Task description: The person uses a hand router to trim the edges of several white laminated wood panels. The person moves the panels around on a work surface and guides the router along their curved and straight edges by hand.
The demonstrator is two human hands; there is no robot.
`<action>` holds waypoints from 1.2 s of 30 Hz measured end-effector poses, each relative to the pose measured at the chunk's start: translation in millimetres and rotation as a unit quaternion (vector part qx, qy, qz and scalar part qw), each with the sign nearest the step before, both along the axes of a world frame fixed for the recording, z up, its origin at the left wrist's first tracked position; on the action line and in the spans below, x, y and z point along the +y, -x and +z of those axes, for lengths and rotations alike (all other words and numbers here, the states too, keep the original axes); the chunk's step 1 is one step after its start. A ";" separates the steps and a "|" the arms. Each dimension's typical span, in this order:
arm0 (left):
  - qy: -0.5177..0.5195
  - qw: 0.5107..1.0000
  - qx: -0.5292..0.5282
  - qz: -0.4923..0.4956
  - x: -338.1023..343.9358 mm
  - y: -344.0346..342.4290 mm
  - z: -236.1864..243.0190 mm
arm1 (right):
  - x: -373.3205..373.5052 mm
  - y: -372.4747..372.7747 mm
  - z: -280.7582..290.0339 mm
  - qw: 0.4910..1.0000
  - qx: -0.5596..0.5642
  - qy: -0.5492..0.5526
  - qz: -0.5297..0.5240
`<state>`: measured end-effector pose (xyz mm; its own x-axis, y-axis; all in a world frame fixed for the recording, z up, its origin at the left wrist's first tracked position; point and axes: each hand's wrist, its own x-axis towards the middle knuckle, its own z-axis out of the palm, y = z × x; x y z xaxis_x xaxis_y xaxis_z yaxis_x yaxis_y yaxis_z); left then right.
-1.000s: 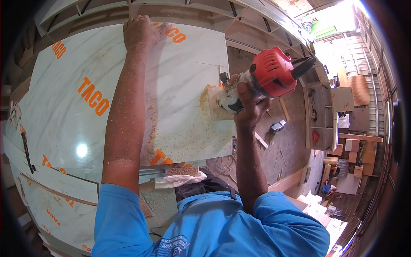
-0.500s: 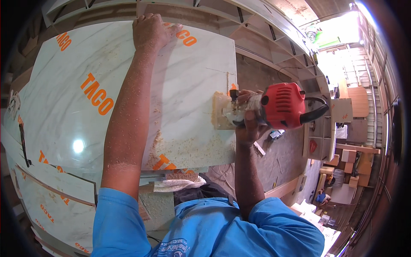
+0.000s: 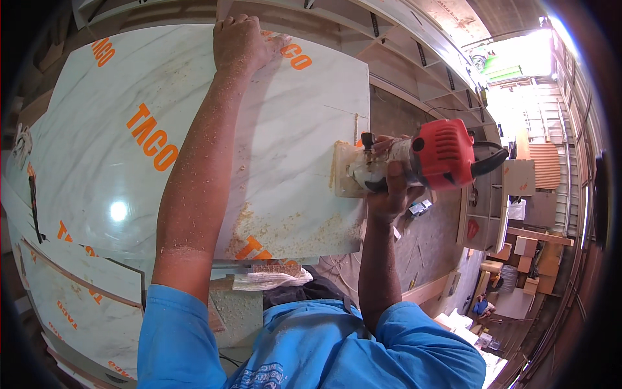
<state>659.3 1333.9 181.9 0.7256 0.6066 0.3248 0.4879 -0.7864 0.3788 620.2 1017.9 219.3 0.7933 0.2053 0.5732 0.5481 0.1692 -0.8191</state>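
A pale marble-patterned panel (image 3: 291,129) with orange printed lettering lies flat before me, its right end jutting past its support. At the far edge, my left hand (image 3: 245,47) has its fingers curled over the rim, gripping the panel. My right hand (image 3: 392,188) is closed around the lower body of a red trim router (image 3: 444,154). The router lies over toward the right, its clear base plate (image 3: 348,170) against the panel near the right edge. A narrow cut line shows just beyond the base. Its bit is hidden.
Sawdust (image 3: 304,227) is scattered on the panel's near right part. A white folded cloth (image 3: 272,279) lies by my waist. More marbled panels (image 3: 78,311) are at the lower left. Long open cabinet frames (image 3: 414,61) stand beyond. Far right, another person (image 3: 483,306) is near stacked boards.
The view has shifted slightly, so the panel, hands and router appear a little farther right. Both hands keep their holds, and the router base stays at about the same place on the panel.
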 end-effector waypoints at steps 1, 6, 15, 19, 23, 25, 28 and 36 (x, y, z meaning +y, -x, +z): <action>-0.003 1.000 -0.007 -0.002 0.3 0.4 -0.5 | 1.1 -1.4 1.4 1.000 0.001 0.000 0.001; -0.007 1.000 0.005 0.002 0.5 0.5 2.1 | -3.8 -13.9 -3.0 1.000 0.023 -0.020 -0.004; -0.007 1.000 0.004 0.004 2.4 0.3 0.1 | 16.2 -39.9 -0.6 0.999 0.010 0.012 -0.045; 0.005 1.000 0.000 -0.005 0.9 -0.2 1.0 | 26.9 -59.1 -3.8 0.998 0.006 -0.014 -0.063; -0.003 1.000 -0.008 -0.006 0.8 0.3 -0.8 | 36.9 -70.2 -1.5 0.999 0.010 -0.022 -0.045; -0.015 1.000 -0.012 0.000 0.7 0.9 -1.2 | 40.7 -73.9 -1.8 0.998 0.017 -0.024 -0.050; -0.002 1.000 0.000 0.000 1.4 0.9 -0.3 | 44.6 -83.3 -4.6 0.997 0.001 -0.024 -0.076; -0.008 1.000 -0.005 0.002 2.9 0.5 -3.2 | 61.4 -93.7 0.2 0.996 0.005 -0.032 -0.083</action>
<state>658.8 1336.8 178.7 0.7194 0.6046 0.3419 0.4877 -0.7902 0.3711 714.0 1079.3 219.5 0.8187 0.0332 0.5733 0.5653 0.1293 -0.8147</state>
